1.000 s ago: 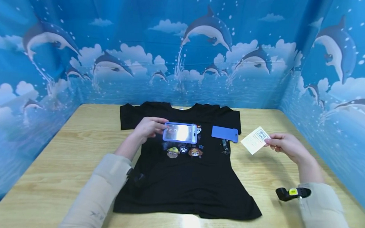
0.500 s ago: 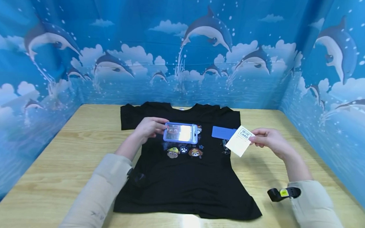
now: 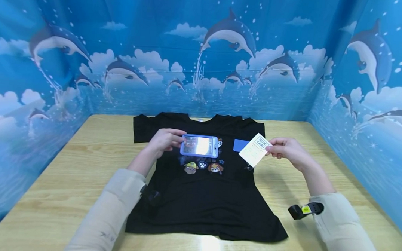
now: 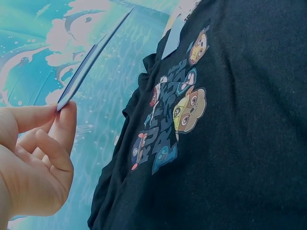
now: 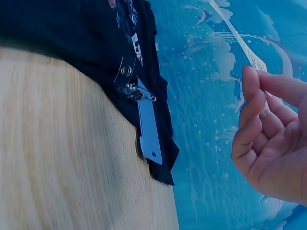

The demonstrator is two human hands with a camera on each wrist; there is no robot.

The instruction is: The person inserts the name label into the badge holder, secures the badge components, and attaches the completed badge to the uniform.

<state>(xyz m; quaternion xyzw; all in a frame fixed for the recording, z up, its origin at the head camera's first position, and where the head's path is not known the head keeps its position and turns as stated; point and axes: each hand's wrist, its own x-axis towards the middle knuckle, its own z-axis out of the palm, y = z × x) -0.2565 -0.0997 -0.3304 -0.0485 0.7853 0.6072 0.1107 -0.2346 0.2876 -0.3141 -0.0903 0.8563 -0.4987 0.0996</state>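
My left hand (image 3: 166,142) pinches the left end of a blue-framed card holder (image 3: 182,151) with a clear, shiny window, held up over the black T-shirt (image 3: 204,200). In the left wrist view the holder (image 4: 91,62) shows edge-on between thumb and fingers. My right hand (image 3: 285,151) pinches a white paper card (image 3: 253,152) printed "ID/IC CARD" by its right corner. Behind that card, a flat blue plate (image 3: 239,145) is partly hidden on the shirt. The right wrist view shows the plate (image 5: 151,129) with a small metal clip (image 5: 136,91) beside it.
The shirt is spread flat on a wooden table (image 3: 84,173), cartoon dogs (image 3: 190,168) printed on its chest. A blue dolphin curtain (image 3: 150,44) hangs along the back and sides. Black camera straps (image 3: 305,210) circle the wrists.
My right hand has moved left with the white card, from over the bare wood to over the shirt's right edge, covering part of the blue plate. The left hand and holder stay put.
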